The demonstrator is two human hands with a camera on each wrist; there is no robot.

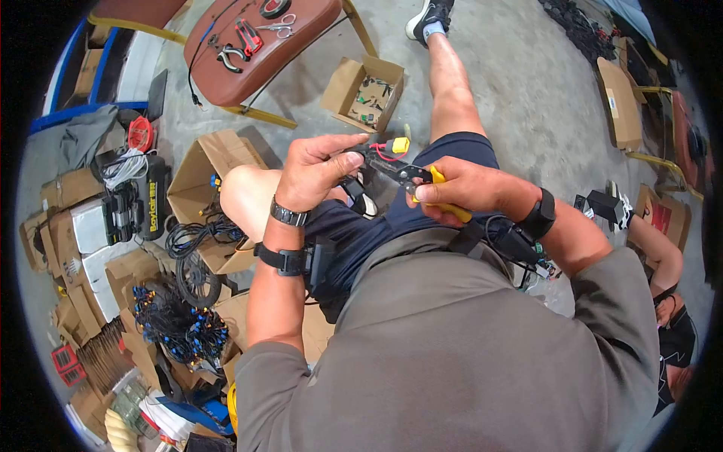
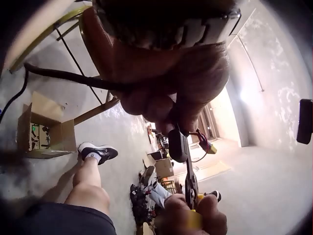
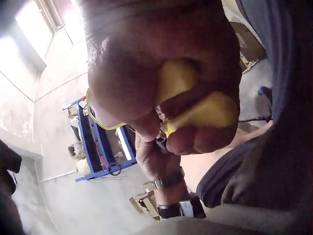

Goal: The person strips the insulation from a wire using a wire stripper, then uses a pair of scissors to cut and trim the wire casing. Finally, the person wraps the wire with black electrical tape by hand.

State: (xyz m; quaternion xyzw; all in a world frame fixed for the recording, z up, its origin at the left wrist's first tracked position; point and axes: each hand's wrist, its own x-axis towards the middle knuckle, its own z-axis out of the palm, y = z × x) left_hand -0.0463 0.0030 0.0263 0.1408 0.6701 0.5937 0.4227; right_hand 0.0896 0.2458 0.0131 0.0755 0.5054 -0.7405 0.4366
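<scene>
One gry shirt (image 1: 482, 339); R hand (image 1: 463, 188) grips 1 yel-handled tool (image 1: 407, 175), L hand (image 1: 320, 169) pinches 1 blk cable (image 2: 73, 74).

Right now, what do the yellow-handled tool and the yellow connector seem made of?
Yellow-handled tool: dark head, probably metal, by its glints; handles likely smooth plastic or rubber, evenly bright yellow. Yellow connector: likely moulded plastic, smooth-looking, given its blocky, bright shell.
</scene>
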